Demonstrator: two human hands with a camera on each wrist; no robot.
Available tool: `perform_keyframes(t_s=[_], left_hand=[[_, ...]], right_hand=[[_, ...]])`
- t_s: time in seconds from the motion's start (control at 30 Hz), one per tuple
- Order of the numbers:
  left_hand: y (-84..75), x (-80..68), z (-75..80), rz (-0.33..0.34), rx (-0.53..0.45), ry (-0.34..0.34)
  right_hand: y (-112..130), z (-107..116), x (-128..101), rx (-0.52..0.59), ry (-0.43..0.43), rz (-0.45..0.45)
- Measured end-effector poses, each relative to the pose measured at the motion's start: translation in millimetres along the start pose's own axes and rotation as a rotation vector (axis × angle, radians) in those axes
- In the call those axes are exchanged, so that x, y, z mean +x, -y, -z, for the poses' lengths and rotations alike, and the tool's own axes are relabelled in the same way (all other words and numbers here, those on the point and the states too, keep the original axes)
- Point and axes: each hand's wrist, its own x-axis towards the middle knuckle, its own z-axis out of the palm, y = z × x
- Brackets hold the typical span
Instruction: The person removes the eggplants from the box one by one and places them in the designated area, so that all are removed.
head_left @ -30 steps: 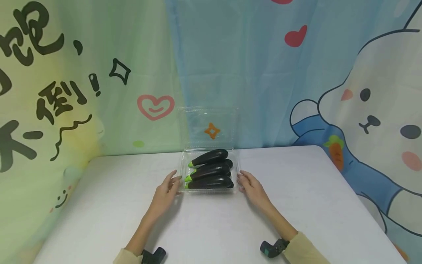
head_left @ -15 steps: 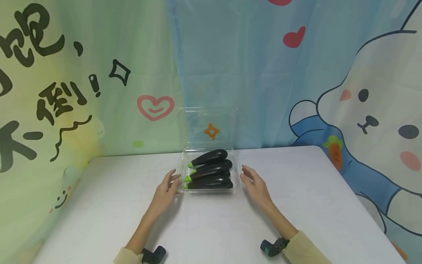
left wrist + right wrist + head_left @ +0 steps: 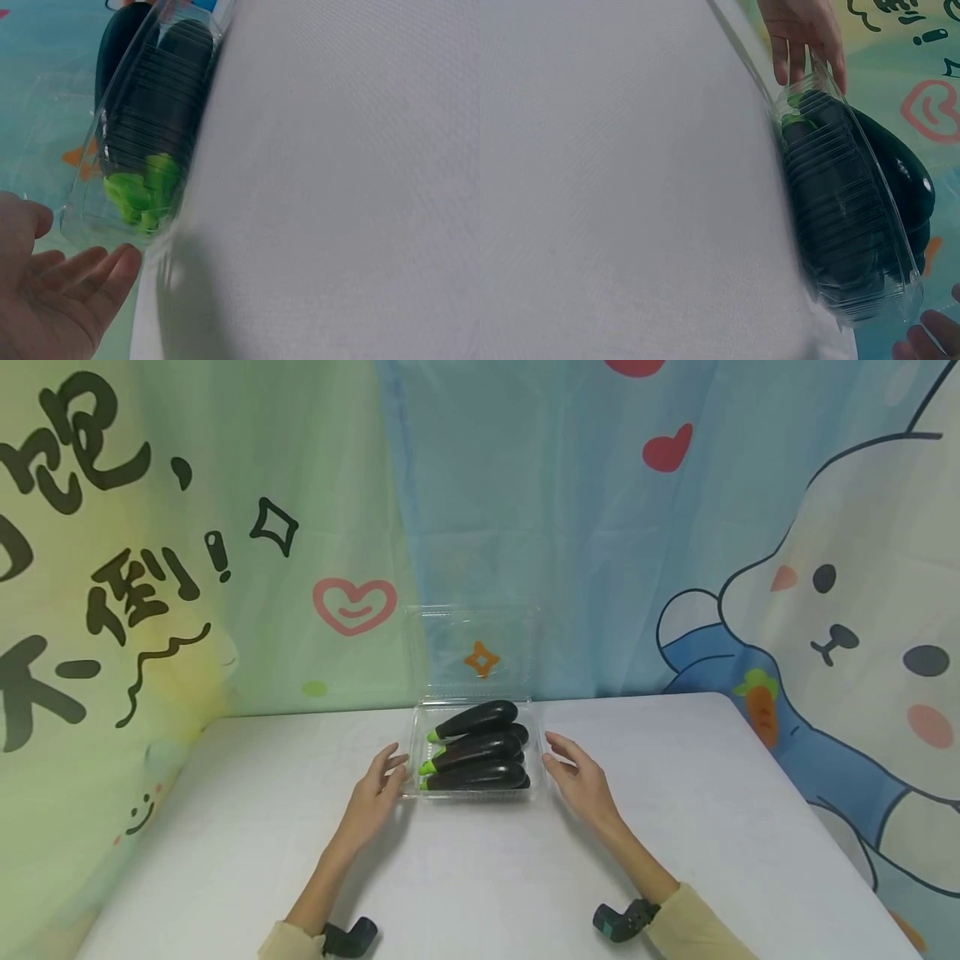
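Observation:
A clear plastic clamshell box (image 3: 411, 752) stands at the back middle of the white table (image 3: 675, 827), its lid (image 3: 471, 647) raised upright. Several dark purple eggplants (image 3: 474, 750) with green stems (image 3: 142, 191) lie stacked inside. My left hand (image 3: 378, 787) is open beside the box's left wall, its straight fingers at or just off the front left corner of the box (image 3: 135, 142). My right hand (image 3: 577, 775) is open beside the right wall, a small gap away. In the right wrist view the box (image 3: 870, 187) lies between the left hand (image 3: 802, 30) and my right fingertips (image 3: 930, 337).
A printed cloth backdrop (image 3: 675, 527) hangs right behind the table and the box lid. The table's right edge (image 3: 825, 827) slants down to the right. Black wrist mounts (image 3: 618, 920) sit on both forearms near the front edge.
My right hand has come off the box's right side and shifted slightly back. The left hand has barely moved. The box stays where it was.

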Motion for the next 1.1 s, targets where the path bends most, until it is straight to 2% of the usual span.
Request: perform_keyframes(t_s=[0.27,0.47,0.6,0.97,1.1], left_hand=[[0.1,0.7,0.2,-0.015,0.029,-0.005],[-0.4,4.0,-0.2,-0.011,0.024,-0.007],[0.0,7.9,-1.7,-0.010,0.006,-0.011],[2.2,23.5,-6.7,0.011,-0.060,-0.023],[4.2,27.1,-7.5,0.022,-0.092,-0.015]], right_hand=[[2,-1,0,0.011,-0.001,0.019],[3,-1,2,-0.076,-0.027,0.093],[6,-3,2,-0.085,-0.039,0.136],[14,-11,2,-0.054,0.003,0.231],[17,-13,3,-0.053,0.023,0.239]])
